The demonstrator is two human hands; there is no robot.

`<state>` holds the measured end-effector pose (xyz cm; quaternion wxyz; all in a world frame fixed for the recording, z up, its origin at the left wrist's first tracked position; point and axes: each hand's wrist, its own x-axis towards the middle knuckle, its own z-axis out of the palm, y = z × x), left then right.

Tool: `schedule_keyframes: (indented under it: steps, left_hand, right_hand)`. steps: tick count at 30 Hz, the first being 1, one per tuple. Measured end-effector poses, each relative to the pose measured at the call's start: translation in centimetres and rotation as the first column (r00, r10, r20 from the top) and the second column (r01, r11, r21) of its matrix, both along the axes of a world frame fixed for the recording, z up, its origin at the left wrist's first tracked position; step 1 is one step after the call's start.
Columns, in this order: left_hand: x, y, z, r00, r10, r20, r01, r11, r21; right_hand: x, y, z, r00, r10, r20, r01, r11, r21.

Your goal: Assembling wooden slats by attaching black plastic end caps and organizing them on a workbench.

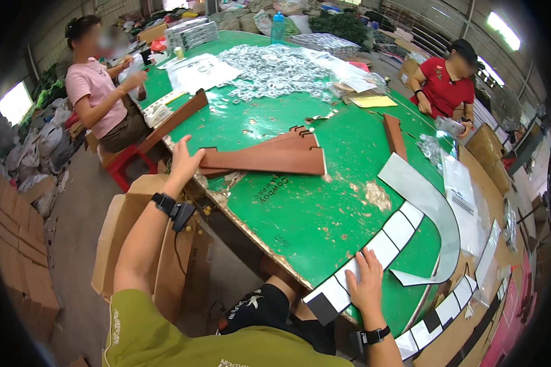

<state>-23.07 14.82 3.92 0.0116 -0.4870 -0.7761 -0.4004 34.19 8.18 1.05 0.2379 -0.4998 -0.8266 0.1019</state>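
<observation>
Overhanging table edge [262,246] — strip [386,243] under right hand [366,282].

A fan of flat reddish-brown strips [269,158] lies overlapped on the green counter [251,211], gathered at the counter's near edge and spreading inward, small black hook-like pieces at the spread ends. Farther right along that edge, a gently curved band of white panels [381,249], divided by dark lines, lies flat, its black end panel at the edge.

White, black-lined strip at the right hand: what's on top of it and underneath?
The right hand lies over the white, black-lined strip; green, scuffed tabletop shows along its sides. Whatever is directly beneath the strip is covered.
</observation>
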Motion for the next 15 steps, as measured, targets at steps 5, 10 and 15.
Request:
schedule_keyframes:
  steps: [5, 10, 15]
  left_hand:
    - [7.6, -1.8, 4.0, 0.860, -0.205, -0.467, 0.147, 0.977, -0.157]
    - [11.6, -0.4, 3.0, 0.687, -0.429, -0.586, 0.214, 0.890, -0.402]
    - [12.0, 1.6, 3.9, 0.825, -0.452, -0.340, 0.136, 0.742, -0.657]
  right_hand:
    - [0.4, -0.3, -0.2, 1.000, -0.026, 0.014, 0.026, 0.999, 0.036]
    - [0.2, -0.3, -0.6, 1.000, -0.027, 0.005, 0.027, 0.998, 0.055]
    - [0.3, -0.3, -0.8, 0.999, -0.034, -0.002, 0.034, 0.998, 0.044]
